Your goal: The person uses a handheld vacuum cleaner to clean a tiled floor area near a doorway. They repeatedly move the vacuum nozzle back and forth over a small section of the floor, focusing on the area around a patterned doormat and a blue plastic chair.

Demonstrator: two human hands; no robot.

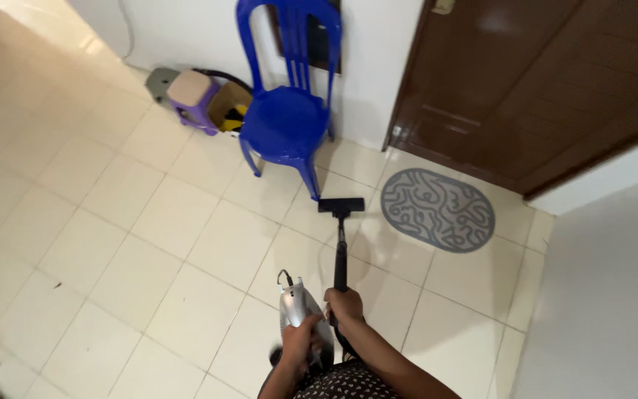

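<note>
Pale cream floor tiles [149, 222] stretch across the room, meeting a white wall [186, 29] at the far side and a dark brown wooden door [540, 81] at the far right. Near the bottom of the view, the person's left hand [300, 343] is wrapped around the silver and black body of a handheld stick vacuum cleaner [298, 310], fingers closed over its handle. Just to the right of it, the right hand [345, 304] is closed around the near end of the black vacuum tube [340, 255], which runs straight away from the hands toward the far side. At the far end of that tube the flat black floor nozzle [341, 205] rests on the tiles, well apart from both hands and just beside the near right leg of a bright blue plastic chair [289, 111]. To the right of the nozzle, close but not touching, lies an oval grey doormat with a looping line pattern [438, 209], in front of the door. Left of the chair, against the wall, stand a small purple plastic stool with a pale seat [193, 100] and an open cardboard box [232, 109] holding something yellow and black that I cannot make out.
</note>
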